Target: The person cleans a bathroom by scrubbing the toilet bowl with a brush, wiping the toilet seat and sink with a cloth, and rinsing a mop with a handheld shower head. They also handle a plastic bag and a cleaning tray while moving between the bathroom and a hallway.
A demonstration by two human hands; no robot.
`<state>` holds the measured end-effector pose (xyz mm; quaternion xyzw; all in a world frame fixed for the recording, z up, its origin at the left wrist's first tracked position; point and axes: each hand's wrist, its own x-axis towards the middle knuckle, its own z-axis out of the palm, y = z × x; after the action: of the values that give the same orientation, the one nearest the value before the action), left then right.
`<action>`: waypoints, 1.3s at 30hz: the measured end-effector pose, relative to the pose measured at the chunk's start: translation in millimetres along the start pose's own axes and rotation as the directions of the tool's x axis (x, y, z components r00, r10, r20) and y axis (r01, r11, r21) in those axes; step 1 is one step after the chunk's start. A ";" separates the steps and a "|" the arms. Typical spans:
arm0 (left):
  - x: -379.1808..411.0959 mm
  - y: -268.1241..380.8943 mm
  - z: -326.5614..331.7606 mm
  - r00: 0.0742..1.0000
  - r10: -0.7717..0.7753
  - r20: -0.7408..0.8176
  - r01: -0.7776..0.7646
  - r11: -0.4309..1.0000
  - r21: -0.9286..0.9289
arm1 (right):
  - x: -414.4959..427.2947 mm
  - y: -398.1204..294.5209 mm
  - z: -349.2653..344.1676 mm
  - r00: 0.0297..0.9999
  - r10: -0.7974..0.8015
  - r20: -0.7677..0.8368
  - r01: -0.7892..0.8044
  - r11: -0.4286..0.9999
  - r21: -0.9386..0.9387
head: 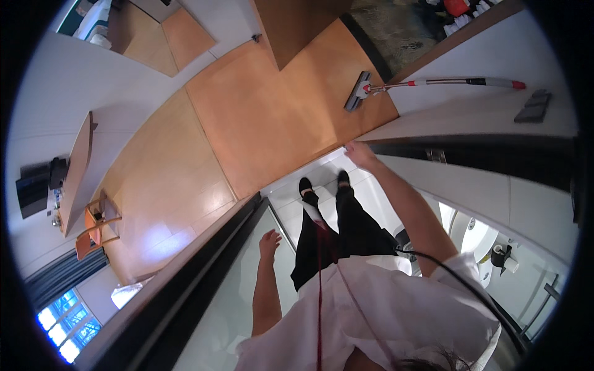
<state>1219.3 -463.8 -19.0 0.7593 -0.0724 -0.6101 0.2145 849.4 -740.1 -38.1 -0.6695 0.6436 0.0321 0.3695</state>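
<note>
My left hand [270, 243] hangs at my side with loosely curled fingers and nothing visible in it. Beside it stands a frosted glass panel [232, 297]. My right hand [361, 155] reaches forward to the near end of a dark door frame [403, 150] at the bathroom doorway. It is slightly blurred, and whether its fingers grip anything is hidden. Beyond the doorway, a sponge mop [357, 92] rests its grey head on the orange-brown floor [264, 111]. Its handle [464, 81] leans against the white wall.
My feet are on white tiles [287, 204] before a raised sill [306, 169]. A washbasin [471, 232] and a toilet roll [510, 265] are at right. Ahead are a brown door [301, 28] and a dark-edged mat [394, 37]. A wooden chair [95, 227] and desk [79, 171] stand at left.
</note>
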 end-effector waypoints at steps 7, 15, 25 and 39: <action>-51.2 -51.8 -29.0 0.930 -0.213 -0.300 0.134 0.955 -0.264 | 150.5 40.6 -188.9 0.936 0.351 -0.037 -0.345 0.889 -0.301; -144.8 -171.5 16.8 0.957 -0.279 0.076 0.282 0.958 -0.045 | 93.2 391.2 -336.4 0.677 0.390 -0.624 -0.706 0.106 -0.700; -83.1 -62.3 93.4 0.825 -0.548 -0.139 0.491 0.816 -0.304 | 89.0 437.9 -439.8 0.576 0.816 -0.051 -0.572 0.357 -0.738; -172.4 -159.3 138.4 0.912 -0.222 -0.345 -0.080 0.728 -0.681 | 283.9 97.9 -287.2 0.791 0.554 0.260 0.321 -0.014 -0.947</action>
<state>1020.3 -289.7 46.7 0.7383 0.2320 -0.4314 0.4637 686.6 -1122.1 -21.5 -0.6134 0.3301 0.7162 -0.0435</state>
